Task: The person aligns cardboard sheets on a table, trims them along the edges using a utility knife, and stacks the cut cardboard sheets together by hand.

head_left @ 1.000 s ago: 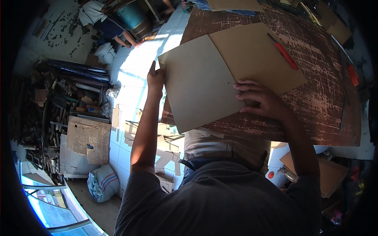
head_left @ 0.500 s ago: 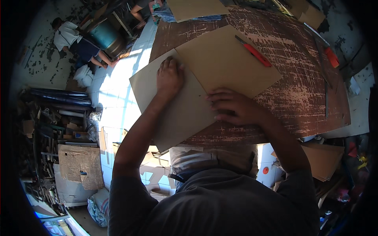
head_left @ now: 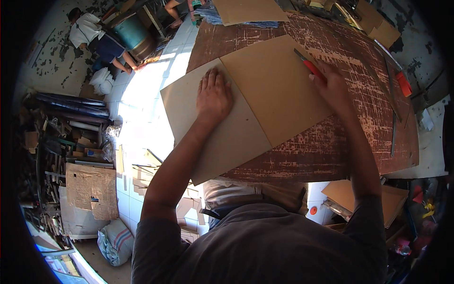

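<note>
My left hand [head_left: 215, 97] lies flat on a grey cardboard sheet [head_left: 236, 135], its fingers stretched toward the far edge. Beside that sheet, on the right, is a tan cardboard sheet [head_left: 276, 90]; a straight line divides the two. A red utility knife [head_left: 313, 67] is at the tan sheet's right side, its blade toward the far left. My right hand [head_left: 333, 87] has its fingers closed around the knife's handle, partly hiding it. Both sheets are on the worn brown tabletop [head_left: 298, 163].
More cardboard [head_left: 250, 10] sits at the table's far edge. Metal strips and an orange-handled tool [head_left: 404, 84] lie along the right side. Cardboard offcuts [head_left: 189, 208] litter the floor below. At the far left, another person [head_left: 97, 40] bends near a blue drum [head_left: 135, 35].
My right hand has left the near edge of the sheets, moved right and away from me, and closed on the utility knife. My left hand stays flat on the grey sheet.
</note>
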### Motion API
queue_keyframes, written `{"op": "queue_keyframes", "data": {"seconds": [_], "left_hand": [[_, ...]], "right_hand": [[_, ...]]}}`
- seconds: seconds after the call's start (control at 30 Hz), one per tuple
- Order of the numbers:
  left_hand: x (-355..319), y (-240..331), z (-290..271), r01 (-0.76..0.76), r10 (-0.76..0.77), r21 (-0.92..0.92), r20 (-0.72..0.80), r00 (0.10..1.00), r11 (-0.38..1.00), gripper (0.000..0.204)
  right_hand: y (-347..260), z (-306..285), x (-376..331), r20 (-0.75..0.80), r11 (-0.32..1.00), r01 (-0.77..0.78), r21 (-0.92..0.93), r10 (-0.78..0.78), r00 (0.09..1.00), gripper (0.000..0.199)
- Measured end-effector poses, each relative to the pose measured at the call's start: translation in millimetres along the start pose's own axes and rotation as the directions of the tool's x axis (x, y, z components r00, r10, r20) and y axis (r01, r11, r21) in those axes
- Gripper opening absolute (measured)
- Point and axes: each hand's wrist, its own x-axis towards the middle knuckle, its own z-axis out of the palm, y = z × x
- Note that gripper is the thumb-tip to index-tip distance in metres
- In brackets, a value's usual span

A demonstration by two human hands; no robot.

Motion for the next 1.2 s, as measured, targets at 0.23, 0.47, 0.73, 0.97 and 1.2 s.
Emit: {"op": "queue_keyframes", "data": {"seconds": [0.23,0.47,0.73,0.97,1.2], "left_hand": [[-1.7,0.3,1.6,0.023,-0.023,0.001,0.024,0.999,1.000,0.052],[-5.3,-4.9,7.7,0.025,-0.025,-0.013,0.011,1.000,1.000,0.056],[1.2,-6.8,2.8,0.062,-0.066,0.026,0.156,0.986,0.998,0.059],[2.0,-5.9,16.1,0.036,-0.038,0.044,0.052,0.998,0.998,0.056],[-1.1,-3.2,6.9,0.081,-0.082,0.020,0.084,0.993,0.997,0.060]], "right_hand": [[43.4,28.0,23.5,-0.064,0.963,0.040,-0.268,-0.059,0.996,0.044],[16.6,42.5,21.9,-0.062,0.994,0.010,-0.108,-0.016,0.998,0.035],[-102.6,81.5,18.4,0.357,0.822,-0.332,0.463,0.171,0.918,0.029],[-143.1,135.7,46.6,0.160,0.937,0.101,0.335,-0.162,0.974,0.032],[-143.0,165.6,51.9,0.052,0.952,0.267,0.151,-0.278,0.959,0.033]]}}
